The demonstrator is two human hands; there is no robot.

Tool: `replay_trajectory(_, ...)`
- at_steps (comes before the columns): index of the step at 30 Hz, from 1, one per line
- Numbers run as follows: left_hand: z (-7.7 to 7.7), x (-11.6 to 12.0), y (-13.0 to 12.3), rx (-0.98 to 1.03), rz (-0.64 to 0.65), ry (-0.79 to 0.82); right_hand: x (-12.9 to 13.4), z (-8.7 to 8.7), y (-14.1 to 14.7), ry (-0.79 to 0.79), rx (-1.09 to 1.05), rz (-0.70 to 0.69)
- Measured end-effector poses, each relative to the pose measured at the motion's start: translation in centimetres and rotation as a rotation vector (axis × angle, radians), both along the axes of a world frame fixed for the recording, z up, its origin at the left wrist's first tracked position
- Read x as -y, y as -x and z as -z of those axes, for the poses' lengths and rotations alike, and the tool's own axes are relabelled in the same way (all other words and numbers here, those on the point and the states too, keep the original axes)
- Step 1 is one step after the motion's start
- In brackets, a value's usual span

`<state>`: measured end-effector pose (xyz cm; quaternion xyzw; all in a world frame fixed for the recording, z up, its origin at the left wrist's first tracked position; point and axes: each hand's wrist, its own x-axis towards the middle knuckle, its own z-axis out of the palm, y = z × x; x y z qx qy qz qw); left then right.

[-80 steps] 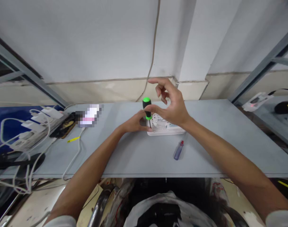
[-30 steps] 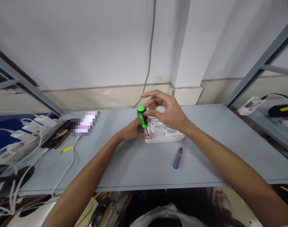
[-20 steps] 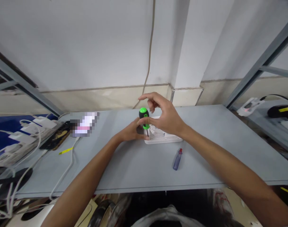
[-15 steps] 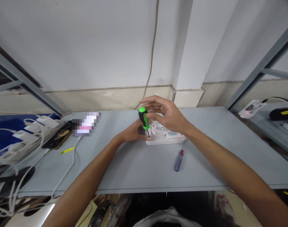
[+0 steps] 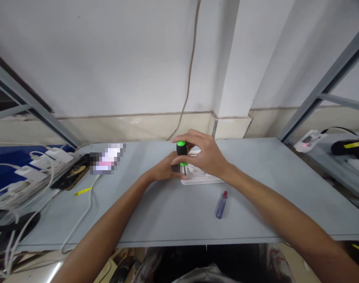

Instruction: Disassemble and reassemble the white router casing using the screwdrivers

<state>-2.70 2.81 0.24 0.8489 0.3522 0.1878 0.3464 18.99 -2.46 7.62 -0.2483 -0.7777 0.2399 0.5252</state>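
Well, a grey table (image 5: 155,220) stretches in front of the person, the left arm (image 5: 102,212) and right arm (image 5: 279,200) angling inward across it until the hands nearly meet. Far beyond the left hand lies a power strip (image 5: 28,177); just below the right hand lies a bottle (image 5: 221,205). Between the hands, a screwdriver (image 5: 182,148) stands upright, its shaft reaching down onto a white device (image 5: 199,177). The right hand (image 5: 204,155) curls nearly shut around the handle. The left hand (image 5: 164,171) sits half curled against the shaft, though its grip is hidden.

Left hand (image 5: 164,169): curling its fingers inward, low and cupped.
Right hand (image 5: 203,155): arching above the left, fingers curving down.
Left forearm (image 5: 108,212): reaching forward.
Right forearm (image 5: 273,200): angling inward.
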Motion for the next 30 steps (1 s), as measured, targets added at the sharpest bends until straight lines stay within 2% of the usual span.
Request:
replay_trajectory(2,-0.2,0.1,0.0,-0.013,-0.021,0.004,-0.1,0.0,-0.1,-0.058,0.033,0.06)
replay_trajectory(3,-0.3,0.2,-0.1,-0.004,-0.02,-0.003,-0.1,-0.2,-0.3,-0.043,0.051,0.022)
replay_trajectory(6,-0.5,0.3,-0.2,0.052,0.019,-0.012,0.0,-1.0,-1.2,0.084,0.066,-0.212)
replay_trajectory(8,-0.5,0.3,-0.3,0.068,0.035,-0.007,0.1,-1.4,-1.5,0.124,0.041,-0.277)
replay_trajectory(14,-0.1,-0.1,-0.3,0.031,0.022,-0.002,0.0,-1.4,-1.2,-0.029,0.065,-0.049)
replay_trajectory(16,-0.1,-0.1,-0.3,0.031,0.006,0.012,0.0,-1.4,-1.2,-0.027,0.105,-0.071)
replay_trajectory(20,-0.2,0.1,-0.3,0.052,0.024,-0.026,0.1,-1.3,-1.0,0.083,0.097,-0.205)
replay_trajectory(21,-0.1,0.2,-0.3,0.055,0.032,-0.035,0.2,-1.1,-0.9,0.083,0.079,-0.191)
replay_trajectory(24,-0.1,0.3,-0.3,0.046,0.02,-0.016,0.3,-0.5,-0.3,-0.005,0.058,-0.03)
replay_trajectory(26,-0.2,0.3,-0.2,0.035,0.008,0.013,0.4,-0.3,-0.2,-0.016,0.099,0.006)
replay_trajectory(28,-0.2,0.4,-0.2,0.036,0.004,0.022,0.3,-0.4,-0.5,0.067,0.139,-0.084)
replay_trajectory(30,-0.2,0.4,-0.3,0.031,-0.009,0.019,0.2,-0.7,-0.8,0.187,0.125,-0.248)
